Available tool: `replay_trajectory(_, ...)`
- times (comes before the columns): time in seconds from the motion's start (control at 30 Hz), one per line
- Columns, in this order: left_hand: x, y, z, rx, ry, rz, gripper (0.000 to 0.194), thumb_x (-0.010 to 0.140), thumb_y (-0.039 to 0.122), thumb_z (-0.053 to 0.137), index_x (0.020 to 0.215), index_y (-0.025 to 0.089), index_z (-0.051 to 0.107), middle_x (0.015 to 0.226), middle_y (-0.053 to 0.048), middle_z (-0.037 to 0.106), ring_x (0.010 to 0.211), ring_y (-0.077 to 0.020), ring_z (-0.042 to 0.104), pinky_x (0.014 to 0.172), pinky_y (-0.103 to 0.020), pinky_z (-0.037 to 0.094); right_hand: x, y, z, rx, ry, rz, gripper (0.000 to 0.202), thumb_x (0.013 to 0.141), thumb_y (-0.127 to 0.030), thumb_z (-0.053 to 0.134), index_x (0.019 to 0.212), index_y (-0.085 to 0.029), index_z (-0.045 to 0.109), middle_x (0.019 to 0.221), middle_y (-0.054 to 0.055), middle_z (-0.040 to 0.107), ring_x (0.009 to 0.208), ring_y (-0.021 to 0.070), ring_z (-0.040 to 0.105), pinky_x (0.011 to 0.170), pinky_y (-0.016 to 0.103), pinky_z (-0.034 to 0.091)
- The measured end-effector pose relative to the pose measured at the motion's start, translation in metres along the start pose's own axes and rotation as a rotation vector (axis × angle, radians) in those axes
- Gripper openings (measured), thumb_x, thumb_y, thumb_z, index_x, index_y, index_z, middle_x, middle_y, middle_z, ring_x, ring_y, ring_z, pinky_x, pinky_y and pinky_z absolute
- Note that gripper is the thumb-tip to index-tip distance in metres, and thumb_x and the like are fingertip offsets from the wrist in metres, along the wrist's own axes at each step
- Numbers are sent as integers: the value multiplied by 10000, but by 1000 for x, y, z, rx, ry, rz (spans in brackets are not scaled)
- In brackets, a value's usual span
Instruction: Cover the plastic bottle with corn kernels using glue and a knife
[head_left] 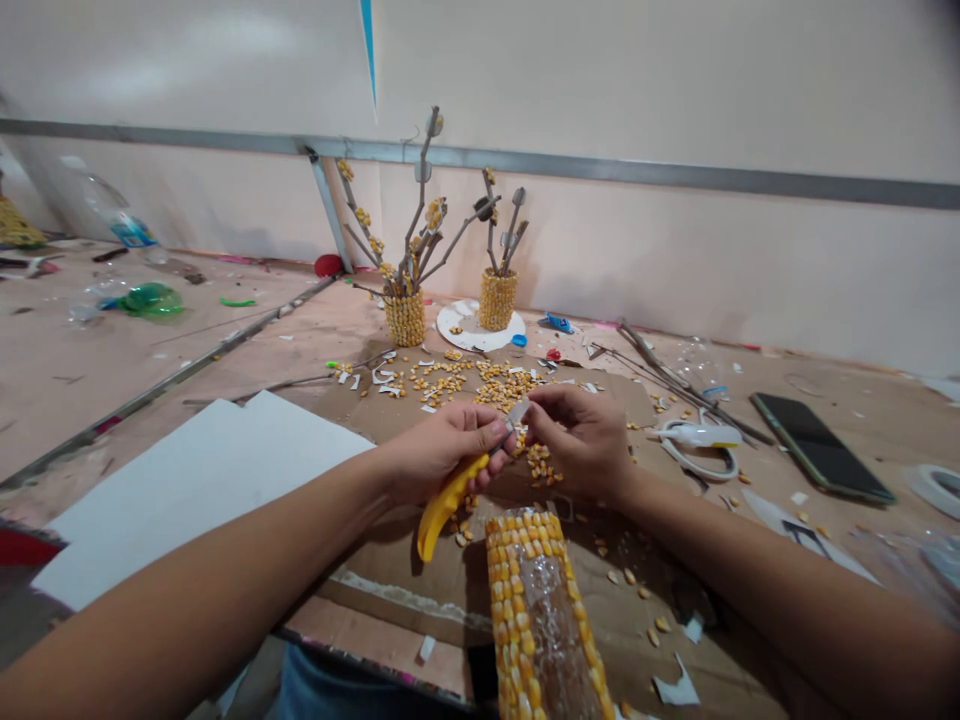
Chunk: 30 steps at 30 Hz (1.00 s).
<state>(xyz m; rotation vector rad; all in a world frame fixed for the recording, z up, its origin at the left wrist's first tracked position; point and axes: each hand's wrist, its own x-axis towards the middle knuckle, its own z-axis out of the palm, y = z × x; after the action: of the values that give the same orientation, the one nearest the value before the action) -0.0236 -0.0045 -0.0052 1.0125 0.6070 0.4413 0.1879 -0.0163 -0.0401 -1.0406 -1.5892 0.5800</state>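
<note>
My left hand (457, 445) is closed around a yellow-handled tool (446, 510), its handle pointing down toward me. A thin grey part of it runs up between my fingers; its exact kind is unclear. Right beside it, my right hand (581, 435) pinches a small whitish piece (519, 410) that meets the tool's upper end. Just below both hands lies a cylinder (544, 610) covered with rows of corn kernels, with a bare, shiny clear strip down its middle. Loose corn kernels (510, 385) lie scattered on the cardboard (375, 560) under my hands.
Two kernel-covered pots (406, 318) with twigs stand at the back, one on a white disc (480, 338). White sheets (202, 490) lie left. On the right are a glue bottle (701, 434), a tape roll (701, 465), a phone (821, 445) and loose twigs (667, 370).
</note>
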Motion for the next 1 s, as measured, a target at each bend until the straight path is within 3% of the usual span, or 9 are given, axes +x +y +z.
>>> replay_trajectory(0.1, -2, 2, 1, -38, -17, -3, 375, 885, 462, 833, 867, 134, 653, 651, 10, 624, 463, -61, 526, 453, -169, 385, 6, 8, -2, 65, -3, 75, 243, 936, -434, 712, 907, -193, 717, 634, 3, 708, 510, 153, 682, 518, 289, 554)
replay_trajectory(0.23, 1, 6, -3, -99, 115, 100, 321, 910, 400, 816, 853, 142, 634, 636, 25, 600, 481, -55, 509, 483, -164, 395, 7, 8, -2, 117, -42, 100, 300, 945, -494, 708, 930, -197, 677, 641, -3, 695, 527, 149, 672, 532, 287, 563)
replay_trajectory(0.37, 2, 13, -8, -51, 161, 71, 278, 864, 359, 828, 859, 137, 661, 676, 6, 637, 520, -69, 557, 516, -176, 449, 8, -4, -8, 122, -135, 56, 252, 939, -452, 717, 902, -204, 685, 701, 7, 701, 565, 132, 628, 528, 279, 521)
replay_trajectory(0.53, -5, 24, -8, 145, 6, -12, 270, 674, 160, 857, 907, 132, 725, 839, -47, 743, 624, -91, 618, 545, -182, 479, 23, -39, -41, -98, -419, -115, 158, 939, -327, 709, 841, -221, 772, 682, 4, 704, 559, 123, 572, 520, 283, 449)
replay_trajectory(0.63, -9, 25, -8, 242, -129, -44, 293, 673, 119, 846, 941, 145, 731, 994, -85, 786, 770, -126, 683, 618, -197, 531, 26, -70, -60, -173, -675, -230, 113, 953, -281, 720, 883, -254, 804, 711, -8, 741, 578, 125, 606, 573, 292, 481)
replay_trajectory(0.73, -9, 21, -9, 301, -231, -95, 321, 677, 113, 862, 942, 169, 690, 1036, -83, 802, 773, -139, 700, 662, -239, 582, 19, -97, -63, -168, -832, -271, 137, 994, -212, 679, 951, -272, 794, 779, -10, 753, 616, 115, 630, 580, 270, 479)
replay_trajectory(0.87, -8, 14, -10, 363, -275, -110, 358, 648, 100, 887, 848, 196, 607, 922, -38, 792, 662, -133, 681, 595, -249, 573, 2, -112, -52, -301, -945, -313, 202, 1006, -147, 612, 923, -252, 763, 821, 27, 753, 668, 139, 660, 592, 288, 459)
replay_trajectory(1.0, -7, 11, -8, 377, -271, -115, 365, 652, 113, 883, 806, 207, 565, 845, -10, 762, 664, -151, 701, 595, -267, 587, -9, -113, -46, -430, -928, -344, 192, 983, -128, 587, 928, -235, 736, 872, 58, 770, 688, 166, 670, 628, 311, 468)
